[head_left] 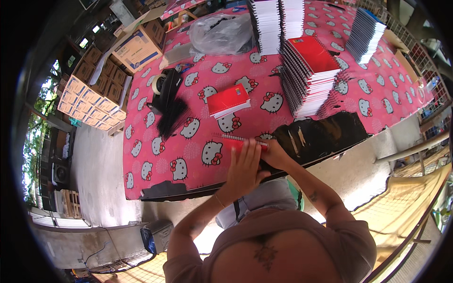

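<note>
Stacked brown cartons (92,92) stand well left of the flat-lying red notebook (229,100). A roll of tape (158,84) and a tangle of thin black coils (172,118) sit left of it too. On its near side, the left hand (245,162) lies with fingers straight and thumb spread across a second, spiral-bound red notebook (233,142). The right hand (275,154) is at that one's right end; whether its fingers close cannot be told. Right of the flat-lying notebook rises a tall red-topped stack (309,78).
</note>
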`<act>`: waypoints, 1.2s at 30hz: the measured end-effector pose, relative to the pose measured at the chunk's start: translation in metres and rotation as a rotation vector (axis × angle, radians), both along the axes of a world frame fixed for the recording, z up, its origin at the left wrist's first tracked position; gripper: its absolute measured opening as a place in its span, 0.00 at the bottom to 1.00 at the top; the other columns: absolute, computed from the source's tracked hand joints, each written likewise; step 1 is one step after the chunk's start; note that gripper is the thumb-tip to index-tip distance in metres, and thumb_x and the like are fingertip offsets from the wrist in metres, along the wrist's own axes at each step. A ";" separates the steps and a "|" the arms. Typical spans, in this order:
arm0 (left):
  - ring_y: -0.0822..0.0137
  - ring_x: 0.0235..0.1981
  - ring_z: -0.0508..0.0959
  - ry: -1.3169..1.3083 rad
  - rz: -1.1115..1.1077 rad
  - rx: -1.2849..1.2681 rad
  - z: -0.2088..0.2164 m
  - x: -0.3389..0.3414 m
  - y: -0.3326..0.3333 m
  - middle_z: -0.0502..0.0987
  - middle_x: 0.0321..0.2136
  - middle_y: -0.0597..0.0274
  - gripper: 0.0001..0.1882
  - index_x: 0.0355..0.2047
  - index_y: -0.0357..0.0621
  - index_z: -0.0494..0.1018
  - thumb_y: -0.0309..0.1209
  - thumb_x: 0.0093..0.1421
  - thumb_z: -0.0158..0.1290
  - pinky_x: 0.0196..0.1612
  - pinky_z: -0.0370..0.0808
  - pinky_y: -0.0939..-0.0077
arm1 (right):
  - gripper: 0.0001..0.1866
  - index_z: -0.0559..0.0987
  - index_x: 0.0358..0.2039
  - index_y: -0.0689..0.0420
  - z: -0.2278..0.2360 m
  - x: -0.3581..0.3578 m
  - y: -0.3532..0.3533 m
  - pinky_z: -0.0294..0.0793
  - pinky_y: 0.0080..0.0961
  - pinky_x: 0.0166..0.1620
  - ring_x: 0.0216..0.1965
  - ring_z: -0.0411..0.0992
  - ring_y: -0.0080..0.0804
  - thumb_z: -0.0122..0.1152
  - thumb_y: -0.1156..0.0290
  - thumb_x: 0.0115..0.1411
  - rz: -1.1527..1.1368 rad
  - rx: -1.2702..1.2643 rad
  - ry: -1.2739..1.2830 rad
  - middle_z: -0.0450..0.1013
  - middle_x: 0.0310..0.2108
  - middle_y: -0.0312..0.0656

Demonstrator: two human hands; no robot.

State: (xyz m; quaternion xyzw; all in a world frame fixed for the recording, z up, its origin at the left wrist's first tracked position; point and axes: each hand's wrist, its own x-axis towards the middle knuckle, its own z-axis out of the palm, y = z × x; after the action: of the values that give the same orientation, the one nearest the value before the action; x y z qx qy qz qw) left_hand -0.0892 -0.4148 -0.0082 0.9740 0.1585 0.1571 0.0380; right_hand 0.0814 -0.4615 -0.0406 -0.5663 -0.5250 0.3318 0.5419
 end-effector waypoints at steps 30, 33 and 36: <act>0.63 0.40 0.79 -0.393 -0.097 -0.097 0.037 0.017 0.039 0.81 0.37 0.65 0.11 0.39 0.46 0.78 0.31 0.55 0.62 0.58 0.66 0.55 | 0.06 0.79 0.34 0.64 0.069 0.049 -0.026 0.78 0.25 0.35 0.31 0.79 0.30 0.66 0.77 0.56 0.152 0.075 -0.175 0.79 0.30 0.45; 0.60 0.37 0.78 -0.379 -0.105 -0.117 0.043 0.015 0.035 0.79 0.35 0.63 0.12 0.40 0.46 0.78 0.29 0.54 0.61 0.46 0.71 0.61 | 0.07 0.75 0.29 0.63 0.063 0.037 -0.021 0.75 0.30 0.31 0.26 0.77 0.38 0.66 0.77 0.53 0.131 0.207 -0.286 0.75 0.25 0.45; 0.57 0.35 0.77 -0.309 -0.093 -0.082 0.054 0.017 0.029 0.78 0.33 0.61 0.12 0.41 0.45 0.78 0.25 0.55 0.59 0.41 0.70 0.64 | 0.10 0.73 0.29 0.61 0.063 0.023 -0.022 0.73 0.34 0.30 0.24 0.74 0.43 0.66 0.76 0.50 -0.126 0.173 -0.376 0.72 0.23 0.45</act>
State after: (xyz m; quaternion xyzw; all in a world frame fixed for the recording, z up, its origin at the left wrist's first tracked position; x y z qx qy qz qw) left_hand -0.0721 -0.3862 0.0461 0.9421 0.1120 0.2966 0.1090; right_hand 0.1045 -0.4831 0.0221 -0.6013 -0.6069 0.1392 0.5008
